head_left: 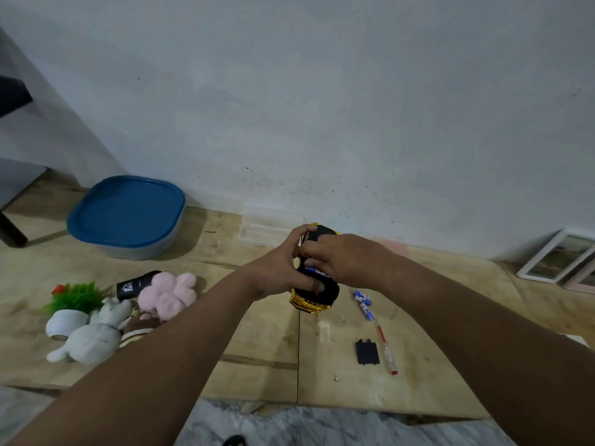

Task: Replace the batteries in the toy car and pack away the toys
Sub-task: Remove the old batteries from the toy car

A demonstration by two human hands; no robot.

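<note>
A gold and black toy car [317, 299] is held upside down above the wooden table [264, 375], its black underside facing me. My left hand [280, 268] grips the car from the left. My right hand [341, 257] pinches a blue and white battery [317, 272] at the open battery bay. Two more blue and white batteries [364, 304] lie on the table to the right. The black battery cover [367, 353] lies nearer me, beside a red and clear screwdriver [385, 347].
A container with a blue lid [127, 214] stands at the back left. Plush toys, pink [172, 294] and white [96, 336], a small potted plant [69, 309] and a black remote [136, 284] lie at the left. A clear box [267, 228] sits by the wall; picture frames [560, 255] lean at right.
</note>
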